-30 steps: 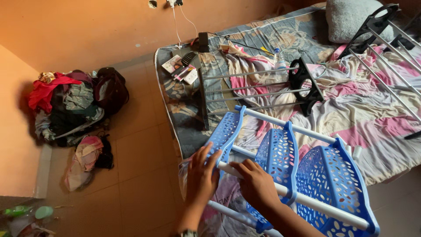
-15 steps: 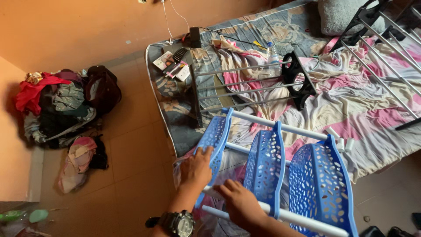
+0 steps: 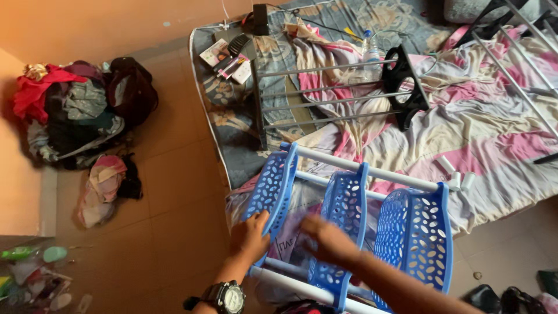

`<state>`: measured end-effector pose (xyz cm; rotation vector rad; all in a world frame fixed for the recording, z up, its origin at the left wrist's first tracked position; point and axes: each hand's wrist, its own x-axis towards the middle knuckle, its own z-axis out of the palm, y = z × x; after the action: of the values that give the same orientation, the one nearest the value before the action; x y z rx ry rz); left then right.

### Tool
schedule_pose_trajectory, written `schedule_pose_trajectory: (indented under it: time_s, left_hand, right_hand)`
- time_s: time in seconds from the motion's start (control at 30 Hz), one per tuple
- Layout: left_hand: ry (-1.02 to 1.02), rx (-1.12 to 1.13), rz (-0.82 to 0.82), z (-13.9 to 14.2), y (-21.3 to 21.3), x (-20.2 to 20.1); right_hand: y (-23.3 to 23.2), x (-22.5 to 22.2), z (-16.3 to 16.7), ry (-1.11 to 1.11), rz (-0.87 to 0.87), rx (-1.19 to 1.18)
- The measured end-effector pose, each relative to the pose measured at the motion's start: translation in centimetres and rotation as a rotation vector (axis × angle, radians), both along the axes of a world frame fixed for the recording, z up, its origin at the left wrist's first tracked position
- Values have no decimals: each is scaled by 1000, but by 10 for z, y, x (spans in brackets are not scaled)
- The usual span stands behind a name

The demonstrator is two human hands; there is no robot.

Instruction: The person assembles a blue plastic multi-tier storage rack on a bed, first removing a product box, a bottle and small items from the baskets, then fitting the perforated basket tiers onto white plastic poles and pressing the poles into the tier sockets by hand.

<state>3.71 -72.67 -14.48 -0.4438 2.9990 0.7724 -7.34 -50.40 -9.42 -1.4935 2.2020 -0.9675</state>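
Note:
A blue plastic rack (image 3: pixel 414 232) with three perforated shelves joined by white tubes lies tipped on its side against the mattress edge. My left hand (image 3: pixel 250 238), with a black watch on the wrist, grips the lower edge of the leftmost blue shelf (image 3: pixel 270 185). My right hand (image 3: pixel 326 239) is blurred and rests on the lower part of the middle shelf (image 3: pixel 344 200), fingers spread. A white tube (image 3: pixel 290 283) runs under both hands.
A metal rod rack with black end pieces (image 3: pixel 337 96) lies on the bed over a pink striped sheet (image 3: pixel 482 134). Loose white tube connectors (image 3: pixel 456 174) sit near the rack's corner. A clothes pile (image 3: pixel 75 113) fills the left corner. Shoes (image 3: pixel 511 296) lie at the bottom right.
The view has shifted downward and closer over the rack. My right hand moved from the white tube up onto the middle shelf; my left hand stays on the left shelf.

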Motion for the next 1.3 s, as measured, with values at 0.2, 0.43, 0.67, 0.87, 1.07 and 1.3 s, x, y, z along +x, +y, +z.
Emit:
schedule_pose_trajectory:
  time_s: [0.2, 0.43, 0.67, 0.87, 1.07, 1.3]
  left_hand:
    - [185, -16, -41, -2, 5, -4]
    - [77, 31, -4, 8, 6, -6]
    - [54, 44, 52, 18, 0, -6]
    - [114, 53, 103, 24, -15, -12]
    - [166, 66, 113, 16, -12, 1]
    - [634, -218, 86, 0, -6, 14]
  right_hand:
    - [-65, -144, 3, 435, -280, -187]
    - [-103, -181, -11, -40, -331, 201]
    - [-103, -169, -9, 103, -377, 291]
    - [-102, -172, -13, 77, -375, 272]
    - [-109, -199, -11, -99, -235, 476]
    - [-95, -313, 29, 78, -207, 115]
